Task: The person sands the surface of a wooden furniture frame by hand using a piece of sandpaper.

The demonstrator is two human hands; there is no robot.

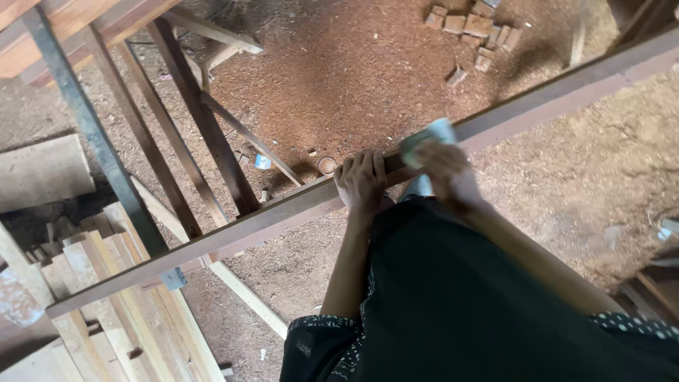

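- My left hand (362,182) wraps around the long wooden beam (283,212), steadying it at waist height.
- My right hand (447,170), blurred, presses a pale sanding pad (428,138) onto the beam's top.
- Beyond, sawdust floor (353,78) and small wood blocks (470,28).

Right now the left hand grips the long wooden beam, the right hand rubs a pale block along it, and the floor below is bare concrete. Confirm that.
Not quite. The left hand grips the beam and the blurred right hand holds the pale block on it, but the head view shows the floor covered in reddish sawdust, not bare concrete.
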